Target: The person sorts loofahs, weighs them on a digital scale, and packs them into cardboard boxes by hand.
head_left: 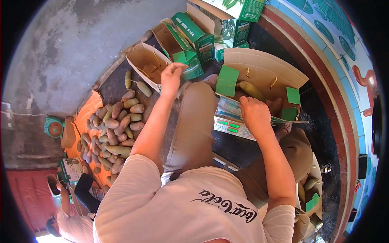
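My right hand (256, 115) grips the near edge of an open cardboard box (265, 67), fingers curled over its rim. Inside the box lie a long green vegetable (251, 90) and several reddish-brown ones, partly hidden by the hand and the front wall. The box rests on a digital scale (233, 126) with lit green displays. Held up above my knee, my left hand (172, 79) has its fingers extended and apart from the thumb, with nothing visible in it. Just beyond it is another open box (148, 60) with cord handles.
A heap of plump, elongated vegetables (117, 125) lies on an orange sheet (87, 111) to the left. Green printed cartons (192, 30) stand ahead. At right runs a raised reddish edge (324, 93) below tiled wall. Another person (75, 222) is at lower left.
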Motion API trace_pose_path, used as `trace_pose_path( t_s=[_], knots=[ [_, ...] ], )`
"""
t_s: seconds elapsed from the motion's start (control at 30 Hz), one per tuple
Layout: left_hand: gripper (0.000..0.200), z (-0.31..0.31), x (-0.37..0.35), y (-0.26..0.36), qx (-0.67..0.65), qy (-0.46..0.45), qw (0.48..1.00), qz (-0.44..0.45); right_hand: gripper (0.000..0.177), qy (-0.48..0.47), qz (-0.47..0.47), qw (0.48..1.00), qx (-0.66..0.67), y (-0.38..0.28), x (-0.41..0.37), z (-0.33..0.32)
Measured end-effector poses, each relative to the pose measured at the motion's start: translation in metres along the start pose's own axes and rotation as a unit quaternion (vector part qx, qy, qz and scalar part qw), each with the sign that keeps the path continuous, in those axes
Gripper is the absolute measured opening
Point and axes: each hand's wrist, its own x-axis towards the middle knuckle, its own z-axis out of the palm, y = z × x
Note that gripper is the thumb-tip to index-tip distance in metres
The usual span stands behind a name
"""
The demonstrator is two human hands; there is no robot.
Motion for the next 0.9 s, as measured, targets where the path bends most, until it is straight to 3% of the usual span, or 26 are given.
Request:
trace_pose_path(
  t_s=[0.13, 0.23, 0.33, 0.43, 0.67, 0.9],
  knots=[
    [0.018, -0.034, -0.001, -0.05, 0.023, 0.045, 0.997, -0.062, 0.005, 0.046, -0.023, 0.999, 0.004, -0.002, 0.0, 0.0],
    [0.017, -0.051, -0.005, -0.097, 0.056, 0.061, 0.991, -0.106, 0.015, 0.005, -0.001, 1.0, 0.023, -0.002, 0.0, -0.003],
    [0.015, -0.068, -0.008, -0.152, 0.085, 0.051, 0.98, -0.171, 0.01, 0.056, -0.024, 0.998, 0.014, -0.004, 0.003, -0.003],
    [0.016, -0.077, -0.012, -0.202, 0.112, 0.06, 0.964, -0.232, 0.011, 0.04, -0.016, 0.999, 0.007, -0.004, 0.004, -0.002],
    [0.028, -0.087, -0.01, -0.289, 0.283, 0.013, 0.921, -0.266, 0.01, 0.012, 0.004, 1.0, 0.006, -0.008, 0.008, -0.009],
    [0.041, -0.068, 0.002, -0.279, 0.436, -0.049, 0.862, -0.255, 0.023, -0.014, 0.023, 1.0, 0.006, -0.011, 0.013, -0.012]
  ],
)
